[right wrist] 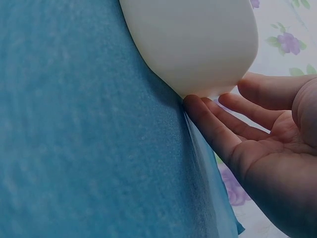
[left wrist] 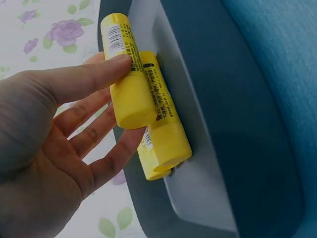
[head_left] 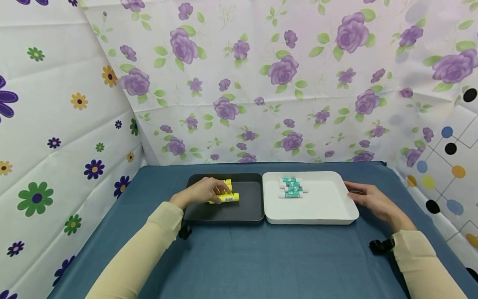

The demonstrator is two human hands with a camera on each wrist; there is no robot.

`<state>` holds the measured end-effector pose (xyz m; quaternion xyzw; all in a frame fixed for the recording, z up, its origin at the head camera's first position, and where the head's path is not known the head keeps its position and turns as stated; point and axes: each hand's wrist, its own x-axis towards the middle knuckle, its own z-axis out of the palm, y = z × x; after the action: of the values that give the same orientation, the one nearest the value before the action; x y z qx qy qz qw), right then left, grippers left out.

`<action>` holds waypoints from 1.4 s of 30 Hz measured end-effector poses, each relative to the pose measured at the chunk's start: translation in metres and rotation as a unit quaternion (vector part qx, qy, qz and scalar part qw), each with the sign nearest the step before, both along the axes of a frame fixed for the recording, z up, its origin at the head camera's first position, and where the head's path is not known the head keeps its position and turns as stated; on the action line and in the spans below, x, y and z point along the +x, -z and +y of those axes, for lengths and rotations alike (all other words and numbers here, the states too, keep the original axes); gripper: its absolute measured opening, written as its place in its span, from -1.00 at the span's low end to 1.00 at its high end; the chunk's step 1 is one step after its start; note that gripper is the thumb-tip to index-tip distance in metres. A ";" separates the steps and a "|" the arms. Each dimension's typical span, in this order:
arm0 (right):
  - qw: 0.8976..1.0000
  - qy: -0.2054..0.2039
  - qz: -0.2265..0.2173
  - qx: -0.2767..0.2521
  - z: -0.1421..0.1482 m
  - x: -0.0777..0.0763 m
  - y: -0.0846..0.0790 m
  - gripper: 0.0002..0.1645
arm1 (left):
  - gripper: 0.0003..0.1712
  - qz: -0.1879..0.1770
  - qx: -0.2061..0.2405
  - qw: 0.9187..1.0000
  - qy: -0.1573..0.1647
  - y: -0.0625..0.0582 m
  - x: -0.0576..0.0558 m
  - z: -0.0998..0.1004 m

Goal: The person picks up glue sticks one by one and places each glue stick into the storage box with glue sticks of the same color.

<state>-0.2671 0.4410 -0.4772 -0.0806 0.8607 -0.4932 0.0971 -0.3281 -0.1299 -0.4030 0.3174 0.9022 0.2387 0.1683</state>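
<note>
My left hand [head_left: 203,191] is over the black tray [head_left: 246,216]. In the left wrist view its thumb and fingers pinch a yellow glue stick [left wrist: 130,99] with a barcode label. More yellow glue sticks [left wrist: 171,139] lie in the tray right beneath it, partly hidden by the held one. At the right end of the white tray [head_left: 317,207], my right hand [head_left: 375,201] touches the outer edge. In the right wrist view its extended fingers [right wrist: 215,126] and thumb meet the tray's rim. Several green-and-white glue sticks [head_left: 293,187] lie grouped in the white tray.
Both trays stand side by side on a blue tablecloth [head_left: 269,261]. A floral curtain [head_left: 239,83] hangs behind the table, and patterned cloths hang at the left and right sides.
</note>
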 end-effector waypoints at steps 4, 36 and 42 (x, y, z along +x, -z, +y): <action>1.000 -0.001 -0.001 0.001 0.000 0.000 0.001 -0.17 | -0.60 -0.010 -0.018 1.000 0.010 -0.002 -0.002 0.004; 1.000 0.002 -0.012 -0.010 -0.002 0.001 0.001 -0.15 | -0.58 -0.006 -0.147 0.989 0.033 -0.010 -0.006 0.029; 1.000 0.002 -0.008 -0.007 0.000 0.001 0.001 -0.16 | -0.58 0.012 -0.154 0.987 0.037 -0.008 -0.007 0.031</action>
<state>-0.2663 0.4408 -0.4778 -0.0758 0.8564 -0.5004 0.1021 -0.3347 -0.0987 -0.3955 0.3239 0.9177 0.0867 0.2133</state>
